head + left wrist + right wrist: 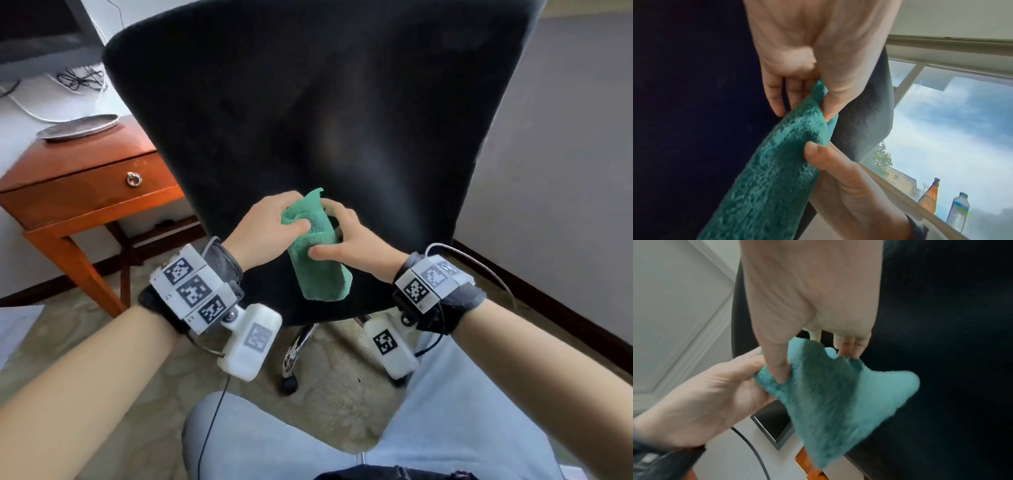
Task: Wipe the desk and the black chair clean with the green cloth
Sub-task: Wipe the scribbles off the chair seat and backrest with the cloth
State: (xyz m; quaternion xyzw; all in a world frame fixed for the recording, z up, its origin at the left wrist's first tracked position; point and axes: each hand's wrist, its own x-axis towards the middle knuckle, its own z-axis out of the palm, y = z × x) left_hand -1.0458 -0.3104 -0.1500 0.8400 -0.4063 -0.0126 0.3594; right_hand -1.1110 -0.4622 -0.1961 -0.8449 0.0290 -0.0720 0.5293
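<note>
The green cloth (pixel 317 255) hangs folded in front of the black chair (pixel 308 113), whose back fills the middle of the head view. My left hand (pixel 274 222) pinches the cloth's upper left part between thumb and fingers. My right hand (pixel 346 236) grips it from the right, thumb pressed across its front. In the left wrist view the green cloth (pixel 772 170) runs down from my left hand (pixel 807 100) while the right thumb (pixel 818 152) presses on it. The right wrist view shows the green cloth (pixel 838 394) held by my right hand (pixel 813 356).
A wooden desk (pixel 92 185) with a drawer stands left of the chair, a grey plate (pixel 78 127) on top. Cables (pixel 80 78) lie behind it. The chair's chrome base (pixel 298 346) stands on patterned carpet. Two bottles (pixel 941 204) stand on a window sill. My legs are at the bottom.
</note>
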